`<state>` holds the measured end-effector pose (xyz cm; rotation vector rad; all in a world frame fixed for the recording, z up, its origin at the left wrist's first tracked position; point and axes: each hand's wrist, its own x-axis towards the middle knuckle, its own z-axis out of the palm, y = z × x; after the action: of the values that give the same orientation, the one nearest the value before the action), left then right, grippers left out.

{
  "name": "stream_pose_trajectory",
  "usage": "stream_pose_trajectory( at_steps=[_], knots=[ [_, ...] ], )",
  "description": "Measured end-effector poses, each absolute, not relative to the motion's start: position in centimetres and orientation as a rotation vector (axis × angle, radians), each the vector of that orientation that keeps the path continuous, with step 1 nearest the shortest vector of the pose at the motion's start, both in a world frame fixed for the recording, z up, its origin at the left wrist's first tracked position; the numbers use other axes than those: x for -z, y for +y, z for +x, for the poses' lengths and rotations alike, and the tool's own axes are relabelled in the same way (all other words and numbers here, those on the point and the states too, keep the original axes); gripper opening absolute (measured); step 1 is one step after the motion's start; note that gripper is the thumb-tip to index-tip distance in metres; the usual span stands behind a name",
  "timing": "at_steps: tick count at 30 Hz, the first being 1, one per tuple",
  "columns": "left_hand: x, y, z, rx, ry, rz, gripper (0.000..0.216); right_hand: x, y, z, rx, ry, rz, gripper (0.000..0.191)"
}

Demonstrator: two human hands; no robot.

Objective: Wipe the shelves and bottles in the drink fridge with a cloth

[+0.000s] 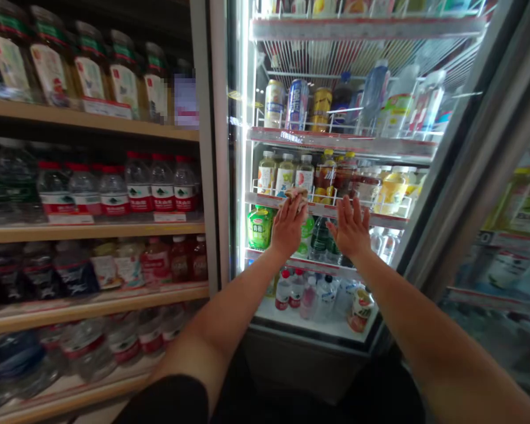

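Note:
Both my arms reach into an open drinks fridge. My left hand (288,225) is closed on a small crumpled cloth (297,194) and presses it against the front rail of a fridge shelf (382,219). My right hand (351,228) is raised beside it, fingers spread and holding nothing, close to the same rail. Behind the rail stand several bottles of tea and juice (285,175). A green bottle (259,227) stands just left of my left hand on the shelf below.
The fridge door (477,147) is swung open at the right. Cans and bottles (297,104) fill the shelf above, small water bottles (297,289) the bottom shelf. At the left, wooden shelves (92,231) hold rows of water bottles and jars.

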<state>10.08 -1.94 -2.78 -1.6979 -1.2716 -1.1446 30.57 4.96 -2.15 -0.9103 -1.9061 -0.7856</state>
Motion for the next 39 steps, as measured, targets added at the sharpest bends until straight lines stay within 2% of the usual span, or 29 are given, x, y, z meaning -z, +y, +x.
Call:
stream_pose_trajectory(
  at_steps=[6,11,16,21,27,30,35,39],
  knots=[
    [4.2,-3.2,9.8,1.04,-1.284,-1.822,0.062,1.9,4.6,31.0,0.762,-1.959,-0.958,0.082],
    [2.0,-2.5,10.1,1.059,-1.281,-1.743,0.064,1.8,4.6,31.3,0.778,-2.009,-0.952,0.098],
    [0.9,-1.9,11.1,1.172,-1.261,-1.7,0.066,1.9,4.5,31.2,0.778,-2.014,-0.976,0.098],
    [1.2,-1.9,11.2,1.025,-1.139,-1.849,0.066,2.0,4.4,31.2,0.754,-2.027,-1.006,0.099],
    [-2.4,-1.4,11.2,1.017,-1.13,-1.787,0.066,1.9,4.6,31.4,0.732,-2.062,-1.005,0.11],
    [-1.8,-1.3,11.7,1.031,-1.196,-1.758,0.063,2.0,4.6,31.4,0.715,-2.062,-1.013,0.117],
    [0.0,-1.7,11.3,0.858,-1.084,-1.949,0.062,2.1,4.6,31.5,0.733,-2.054,-0.996,0.116],
    [-0.9,-1.9,10.4,0.965,-1.096,-1.869,0.066,2.2,4.5,31.5,0.747,-2.054,-1.003,0.118]
  ],
)
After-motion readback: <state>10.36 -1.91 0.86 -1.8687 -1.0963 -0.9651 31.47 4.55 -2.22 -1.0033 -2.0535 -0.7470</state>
